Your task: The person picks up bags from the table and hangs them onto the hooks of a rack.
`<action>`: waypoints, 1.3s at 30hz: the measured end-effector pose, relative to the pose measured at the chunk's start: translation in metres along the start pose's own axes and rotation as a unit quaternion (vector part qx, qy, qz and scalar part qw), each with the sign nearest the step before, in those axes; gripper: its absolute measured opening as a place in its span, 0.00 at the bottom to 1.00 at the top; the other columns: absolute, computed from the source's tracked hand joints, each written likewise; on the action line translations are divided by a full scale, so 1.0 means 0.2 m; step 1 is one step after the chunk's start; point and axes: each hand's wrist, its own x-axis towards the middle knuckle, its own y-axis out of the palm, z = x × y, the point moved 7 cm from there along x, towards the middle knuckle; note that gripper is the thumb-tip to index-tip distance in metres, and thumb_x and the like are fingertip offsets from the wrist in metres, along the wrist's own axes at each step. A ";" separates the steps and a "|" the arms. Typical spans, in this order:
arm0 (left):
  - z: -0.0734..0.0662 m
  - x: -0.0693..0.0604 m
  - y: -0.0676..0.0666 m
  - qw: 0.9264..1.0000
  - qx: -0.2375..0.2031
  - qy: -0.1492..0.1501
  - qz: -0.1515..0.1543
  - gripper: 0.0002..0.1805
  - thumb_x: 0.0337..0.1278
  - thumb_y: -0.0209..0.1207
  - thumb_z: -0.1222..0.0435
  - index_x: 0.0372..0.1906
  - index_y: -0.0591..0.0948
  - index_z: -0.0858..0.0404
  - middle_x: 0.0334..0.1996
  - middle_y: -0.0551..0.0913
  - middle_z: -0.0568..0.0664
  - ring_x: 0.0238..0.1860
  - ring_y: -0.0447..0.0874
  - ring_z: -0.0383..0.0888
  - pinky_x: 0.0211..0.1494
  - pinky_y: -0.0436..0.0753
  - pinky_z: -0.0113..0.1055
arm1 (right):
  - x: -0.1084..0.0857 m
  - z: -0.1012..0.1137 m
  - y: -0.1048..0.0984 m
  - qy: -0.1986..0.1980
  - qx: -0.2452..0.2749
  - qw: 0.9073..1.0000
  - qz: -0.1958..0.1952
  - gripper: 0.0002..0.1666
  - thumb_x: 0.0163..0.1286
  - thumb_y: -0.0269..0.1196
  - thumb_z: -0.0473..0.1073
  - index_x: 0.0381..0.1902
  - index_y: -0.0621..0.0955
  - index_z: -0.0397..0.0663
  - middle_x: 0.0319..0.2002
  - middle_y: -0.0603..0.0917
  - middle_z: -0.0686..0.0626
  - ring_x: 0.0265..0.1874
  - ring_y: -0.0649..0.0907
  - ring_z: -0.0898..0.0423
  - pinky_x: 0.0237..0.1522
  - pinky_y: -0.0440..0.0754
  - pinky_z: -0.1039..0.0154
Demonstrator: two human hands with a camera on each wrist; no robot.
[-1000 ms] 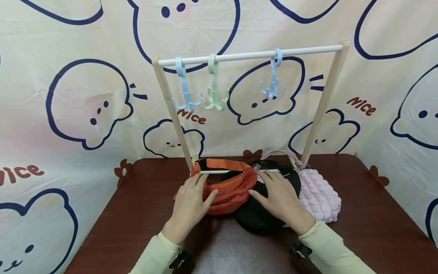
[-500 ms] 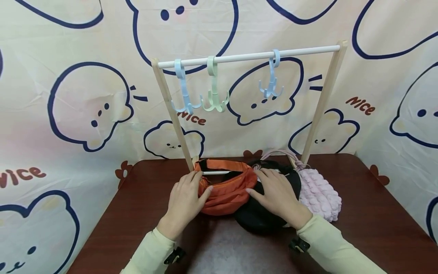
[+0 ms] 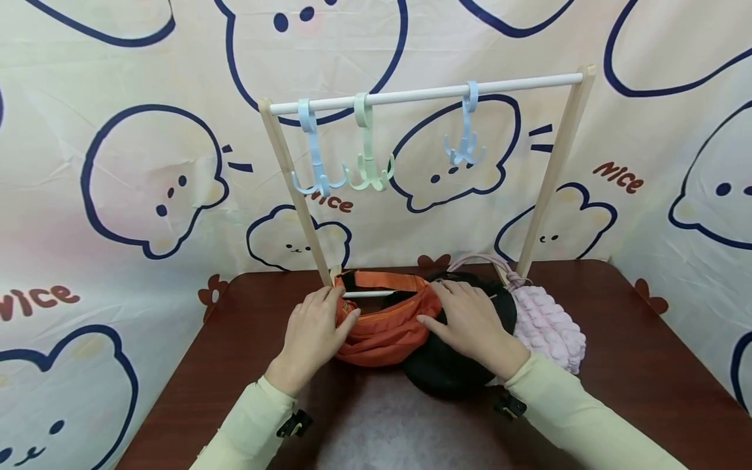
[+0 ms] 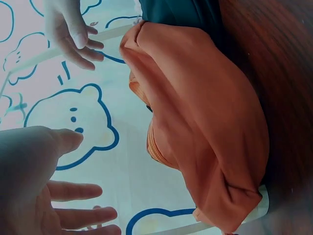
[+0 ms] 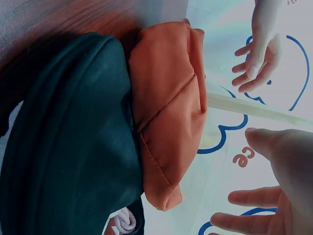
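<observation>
An orange bag (image 3: 384, 333) with its strap looped at the top lies on the table, overlapping a black bag (image 3: 449, 365). My left hand (image 3: 313, 334) hovers at the orange bag's left end, fingers spread. Over the black bag and beside the orange bag's right end is my right hand (image 3: 474, 320), its fingers extended. Both wrist views show a gap between the hands and the bags: the left hand (image 4: 54, 181) stands apart from the orange bag (image 4: 195, 112), and the right hand (image 5: 279, 181) is clear of the orange bag (image 5: 168, 107) and dark bag (image 5: 78, 137).
A pale pink puffy bag (image 3: 549, 326) lies at the right. Behind the bags stands a wooden rack with a white rod (image 3: 411, 96), from which hang two blue hooks (image 3: 317, 156) and a green hook (image 3: 367, 150). The brown table (image 3: 235, 352) meets a patterned cloth backdrop.
Both hands have shifted a little to the left, the left one moving outward over the orange bag's end. The bags stay about where they were.
</observation>
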 end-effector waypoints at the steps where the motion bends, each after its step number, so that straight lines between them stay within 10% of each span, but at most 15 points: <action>1: 0.00 0.00 0.00 1.000 0.000 0.000 0.002 0.31 0.65 0.62 0.46 0.62 0.80 0.64 0.58 0.83 0.63 0.59 0.82 0.59 0.56 0.82 0.57 | 0.01 0.00 0.00 -0.001 -0.001 1.000 0.000 0.41 0.68 0.63 0.67 0.69 0.75 0.46 0.63 0.81 0.40 0.64 0.79 0.40 0.63 0.76 0.40; 39: 0.09 0.14 0.08 0.994 -0.004 -0.018 0.107 0.33 0.67 0.60 0.46 0.66 0.77 0.64 0.60 0.82 0.63 0.55 0.84 0.60 0.54 0.83 0.57 | 0.16 -0.02 0.03 -0.009 -0.054 0.998 0.031 0.40 0.67 0.64 0.68 0.63 0.78 0.44 0.56 0.84 0.39 0.56 0.82 0.40 0.54 0.81 0.43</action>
